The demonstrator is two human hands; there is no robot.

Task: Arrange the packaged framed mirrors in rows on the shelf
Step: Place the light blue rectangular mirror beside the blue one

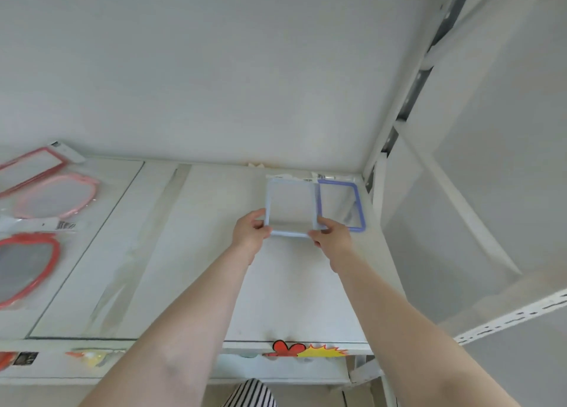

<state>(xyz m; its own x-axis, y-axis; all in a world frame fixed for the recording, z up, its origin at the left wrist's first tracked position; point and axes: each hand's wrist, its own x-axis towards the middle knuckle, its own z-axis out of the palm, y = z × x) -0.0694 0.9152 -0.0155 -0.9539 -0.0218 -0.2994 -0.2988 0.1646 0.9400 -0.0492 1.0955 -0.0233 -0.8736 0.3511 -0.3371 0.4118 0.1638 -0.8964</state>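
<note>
A wide white shelf board (190,253) is carrying every packaged mirror. At its left edge a red heart-shaped mirror (26,268), a pink heart-shaped mirror (58,196) and a red rectangular mirror (29,167) are lying in a column. In the back right corner, the left hand (250,233) and right hand (333,238) are gripping the near corners of a pale blue square-framed mirror (290,207), which is lying flat just beside a purple rectangular-framed mirror (340,204).

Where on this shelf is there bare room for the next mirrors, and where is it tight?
The widest bare stretch of shelf runs between the heart-shaped mirrors at the left, pink and red, and the light blue mirror held by both hands. The front right, below that mirror, is also bare. The back right corner is crowded: the purple mirror sits against the light blue one.
</note>
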